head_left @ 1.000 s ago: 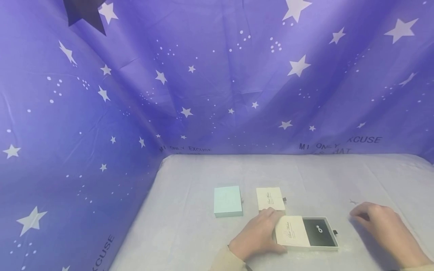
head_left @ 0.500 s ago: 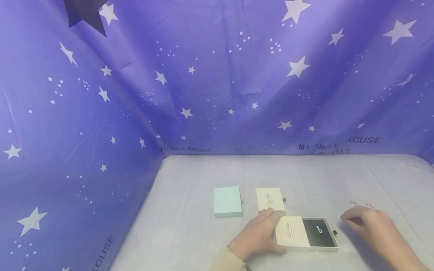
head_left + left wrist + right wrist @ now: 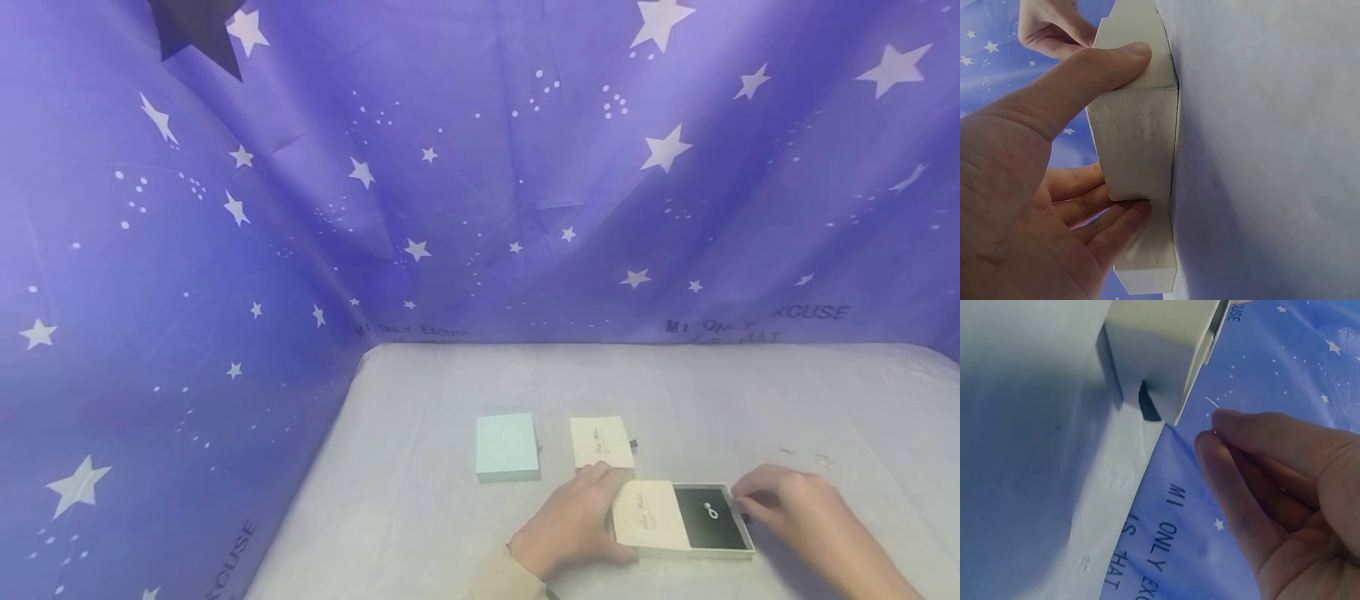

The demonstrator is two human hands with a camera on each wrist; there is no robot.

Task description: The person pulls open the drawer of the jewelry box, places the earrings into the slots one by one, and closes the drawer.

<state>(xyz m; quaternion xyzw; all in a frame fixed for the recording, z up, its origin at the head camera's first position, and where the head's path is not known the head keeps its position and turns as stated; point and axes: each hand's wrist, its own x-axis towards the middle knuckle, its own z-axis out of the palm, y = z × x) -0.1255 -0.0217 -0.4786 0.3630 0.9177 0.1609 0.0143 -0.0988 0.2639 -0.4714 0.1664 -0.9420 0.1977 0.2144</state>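
Note:
My left hand (image 3: 573, 521) grips the cream sleeve of a slide-out jewellery box (image 3: 651, 517), thumb on the near side and fingers behind, as the left wrist view shows. The box's drawer is pulled out to the right, showing a black pad (image 3: 697, 529). A small white piece of jewellery (image 3: 712, 512), with a bead and a loop, lies on the pad. My right hand (image 3: 806, 512) is over the drawer's right end. Its thumb and index finger pinch a tiny earring (image 3: 1212, 402); only a thin pin shows past the fingertips, the rest being hidden.
Behind my left hand lies a second cream box (image 3: 602, 442), closed, with a dark pull tab. A mint-green box (image 3: 507, 447) sits farther left. Small silvery pieces (image 3: 825, 460) lie on the pale cloth beyond my right hand. A purple star-print curtain (image 3: 480, 208) hangs behind.
My right hand has moved left from the cloth to the drawer's right end, uncovering small silvery pieces behind it. My left hand and the box have stayed put.

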